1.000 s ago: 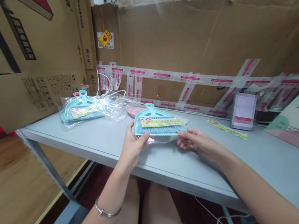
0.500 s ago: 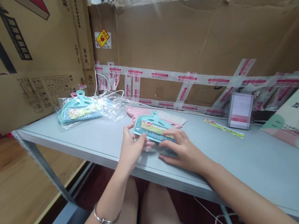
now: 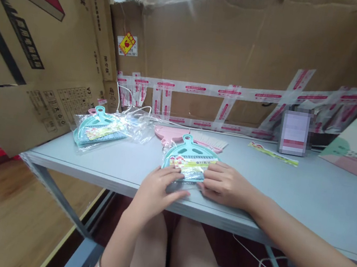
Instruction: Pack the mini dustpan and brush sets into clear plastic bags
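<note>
A light-blue dustpan and brush set (image 3: 191, 156) in a clear plastic bag lies on the table in front of me. A yellow-green printed label strip runs across it. My left hand (image 3: 159, 189) rests on its lower left edge, fingers laid on the bag and thumb spread apart. At the right lower corner, the curled fingers of my right hand (image 3: 224, 183) close on the bag's edge; their tips are partly hidden. Just behind lie a pink dustpan (image 3: 166, 135) and a pink brush with pale bristles (image 3: 211, 141), partly covered by the blue set.
Another bagged blue set (image 3: 100, 132) lies at the left, with crumpled clear plastic (image 3: 140, 129) beside it. A loose label strip (image 3: 273, 154) and a phone-like screen (image 3: 294, 133) are at the right back. Large cardboard boxes (image 3: 193, 41) wall the table's rear and left.
The blue set now lies flatter and nearer the table's front edge. My left hand has gone from gripping its lower left edge to resting spread on it; my right fingers have curled in.
</note>
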Motion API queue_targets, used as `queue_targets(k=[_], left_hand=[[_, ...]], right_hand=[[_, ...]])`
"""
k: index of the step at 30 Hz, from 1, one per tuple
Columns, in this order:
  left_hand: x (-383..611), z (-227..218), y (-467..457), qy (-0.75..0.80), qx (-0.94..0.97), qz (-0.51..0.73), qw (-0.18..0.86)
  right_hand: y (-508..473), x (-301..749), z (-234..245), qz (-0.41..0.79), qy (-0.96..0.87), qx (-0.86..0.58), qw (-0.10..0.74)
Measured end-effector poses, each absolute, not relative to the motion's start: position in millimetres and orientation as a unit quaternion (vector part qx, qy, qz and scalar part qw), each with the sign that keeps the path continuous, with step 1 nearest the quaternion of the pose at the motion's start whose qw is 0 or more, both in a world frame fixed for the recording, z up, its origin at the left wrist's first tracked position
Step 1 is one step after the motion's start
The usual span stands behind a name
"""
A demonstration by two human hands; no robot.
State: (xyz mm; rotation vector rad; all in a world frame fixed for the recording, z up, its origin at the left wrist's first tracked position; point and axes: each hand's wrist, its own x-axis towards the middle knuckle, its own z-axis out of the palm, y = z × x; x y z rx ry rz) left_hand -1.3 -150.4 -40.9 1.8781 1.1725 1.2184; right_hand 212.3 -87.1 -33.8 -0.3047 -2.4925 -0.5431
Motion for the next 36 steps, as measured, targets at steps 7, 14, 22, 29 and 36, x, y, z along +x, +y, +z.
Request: queue_targets(k=[7,14,22,29,36], left_hand=[[3,-52,-144,0.495,0.696,0.464,0.234],[2,-52,-143,0.516,0.689,0.463,0.212],[3,-53,-145,0.528,0.689,0.463,0.179],[5,-51,-147,0.566,0.71,0.405,0.105],[9,-53,-144,0.589,0.689,0.415,0.077]], right_hand=[[-83,234,-20,0.07,-0.923,-0.255,0.281],[-88,245,-7,0.352,-0.848,-0.285,0.273],[-91,243,-6,0.409,-0.823,-0.349,0.182],[-87,242,-10,0.31,-0.88,-0.323,0.16],[-88,239,-12,0.249,-0.899,-0.329,0.148]])
